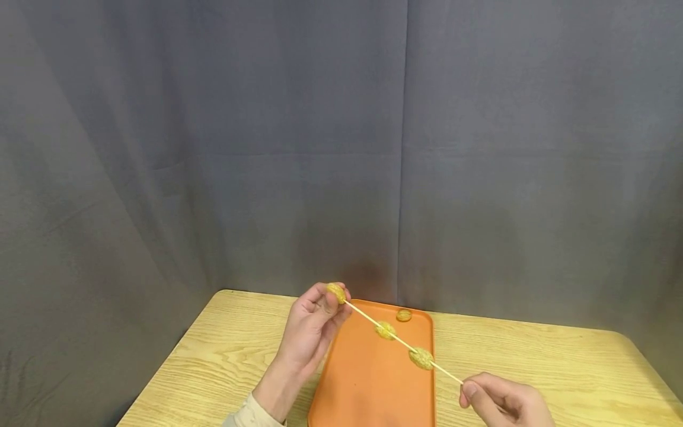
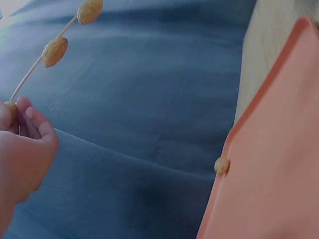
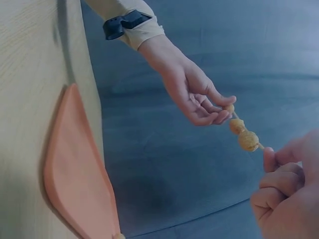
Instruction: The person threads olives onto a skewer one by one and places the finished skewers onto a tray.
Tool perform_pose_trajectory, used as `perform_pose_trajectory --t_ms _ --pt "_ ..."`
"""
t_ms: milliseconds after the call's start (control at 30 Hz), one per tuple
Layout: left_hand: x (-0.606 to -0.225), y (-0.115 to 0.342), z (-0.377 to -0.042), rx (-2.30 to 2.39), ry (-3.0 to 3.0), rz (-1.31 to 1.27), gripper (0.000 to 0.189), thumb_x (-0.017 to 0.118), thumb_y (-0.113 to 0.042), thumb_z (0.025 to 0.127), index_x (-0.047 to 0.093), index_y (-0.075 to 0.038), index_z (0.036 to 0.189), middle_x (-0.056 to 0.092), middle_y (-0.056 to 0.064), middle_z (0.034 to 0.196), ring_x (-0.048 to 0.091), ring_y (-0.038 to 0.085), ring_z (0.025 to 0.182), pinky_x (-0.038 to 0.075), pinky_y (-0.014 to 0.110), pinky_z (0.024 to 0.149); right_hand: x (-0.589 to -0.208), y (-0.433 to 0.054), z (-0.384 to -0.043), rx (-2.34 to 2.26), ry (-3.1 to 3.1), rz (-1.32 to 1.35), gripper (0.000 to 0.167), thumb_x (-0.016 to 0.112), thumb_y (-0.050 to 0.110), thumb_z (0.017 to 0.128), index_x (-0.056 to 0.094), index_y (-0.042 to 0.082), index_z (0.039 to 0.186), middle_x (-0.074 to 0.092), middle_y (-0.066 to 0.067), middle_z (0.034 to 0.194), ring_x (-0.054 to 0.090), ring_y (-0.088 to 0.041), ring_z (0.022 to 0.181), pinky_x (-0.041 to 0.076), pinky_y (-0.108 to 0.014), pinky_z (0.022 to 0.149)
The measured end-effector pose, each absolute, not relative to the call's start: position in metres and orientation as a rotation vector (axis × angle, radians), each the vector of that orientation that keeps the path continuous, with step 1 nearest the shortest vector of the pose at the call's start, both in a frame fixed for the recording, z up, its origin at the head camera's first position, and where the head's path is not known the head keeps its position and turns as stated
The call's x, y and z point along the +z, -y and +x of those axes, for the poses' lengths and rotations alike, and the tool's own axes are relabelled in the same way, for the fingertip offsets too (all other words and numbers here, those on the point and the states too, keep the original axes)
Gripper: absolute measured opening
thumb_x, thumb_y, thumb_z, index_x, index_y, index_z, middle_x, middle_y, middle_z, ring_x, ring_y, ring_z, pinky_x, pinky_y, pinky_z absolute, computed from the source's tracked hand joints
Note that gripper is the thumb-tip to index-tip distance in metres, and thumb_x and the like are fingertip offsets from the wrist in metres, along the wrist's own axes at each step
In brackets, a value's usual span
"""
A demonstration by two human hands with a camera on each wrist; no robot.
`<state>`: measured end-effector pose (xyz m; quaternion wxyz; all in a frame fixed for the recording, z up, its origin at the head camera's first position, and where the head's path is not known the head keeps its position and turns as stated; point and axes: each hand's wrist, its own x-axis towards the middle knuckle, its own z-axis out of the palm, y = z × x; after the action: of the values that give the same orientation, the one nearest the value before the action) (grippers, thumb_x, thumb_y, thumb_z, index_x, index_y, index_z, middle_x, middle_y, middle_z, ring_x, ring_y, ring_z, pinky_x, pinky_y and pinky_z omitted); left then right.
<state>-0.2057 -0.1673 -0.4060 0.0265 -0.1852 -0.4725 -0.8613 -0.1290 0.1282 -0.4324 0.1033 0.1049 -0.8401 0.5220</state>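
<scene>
A thin wooden skewer is held up at a slant over the tray. Two oval, wrinkled yellow-brown pieces, perhaps dried fruit, are threaded on it: one near the middle, the other closer to the right hand. My left hand pinches a third such piece at the skewer's far end; whether the tip goes through it is hidden. Between thumb and forefinger, my right hand grips the skewer's near end. In the right wrist view, both hands and all three pieces show against the curtain.
Below the skewer an orange tray lies on the light wood table. One more oval piece rests in it, by the far edge. A grey curtain hangs behind the table.
</scene>
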Motion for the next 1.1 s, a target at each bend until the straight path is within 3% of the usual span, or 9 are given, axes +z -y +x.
perform_pose_trajectory --t_ms 233,633,900,1100 --pt "-0.405 0.166 -0.204 -2.417 1.642 -0.536 0.004 0.066 -0.014 0.094 0.068 -0.016 0.09 0.073 -0.001 0.103 0.067 0.013 0.099 0.059 0.026 0.09 -0.431 -0.125 -0.125 1.539 2.54 0.202 0.026 0.062 0.017 0.099 0.065 0.018 0.074 0.022 0.011 0.052 0.018 0.006 0.042 0.025 -0.014 0.032" --pt "-0.404 0.16 -0.199 -2.335 1.715 -0.605 0.005 0.072 -0.019 0.089 0.069 -0.019 0.086 0.076 -0.005 0.096 0.068 0.012 0.095 0.056 0.035 0.096 -0.436 -0.117 -0.123 1.477 2.399 0.285 0.029 0.066 0.005 0.094 0.063 0.02 0.07 0.021 0.002 0.049 0.015 0.009 0.045 0.02 -0.012 0.032" --pt "-0.409 0.153 -0.197 -2.359 1.791 -0.577 0.015 0.076 -0.026 0.085 0.065 -0.017 0.08 0.076 -0.005 0.094 0.068 0.012 0.095 0.057 0.037 0.096 -0.438 -0.114 -0.122 1.487 2.453 0.206 0.028 0.066 0.009 0.095 0.063 0.019 0.069 0.022 0.009 0.05 0.017 0.008 0.042 0.023 -0.013 0.032" --pt "-0.413 0.151 -0.196 -2.353 1.888 -0.567 0.014 0.074 -0.026 0.088 0.065 -0.015 0.084 0.077 -0.004 0.095 0.069 0.012 0.092 0.057 0.036 0.095 -0.439 -0.113 -0.124 1.512 2.436 0.245 0.028 0.064 0.01 0.097 0.063 0.019 0.071 0.021 0.004 0.049 0.017 0.008 0.043 0.022 -0.013 0.032"
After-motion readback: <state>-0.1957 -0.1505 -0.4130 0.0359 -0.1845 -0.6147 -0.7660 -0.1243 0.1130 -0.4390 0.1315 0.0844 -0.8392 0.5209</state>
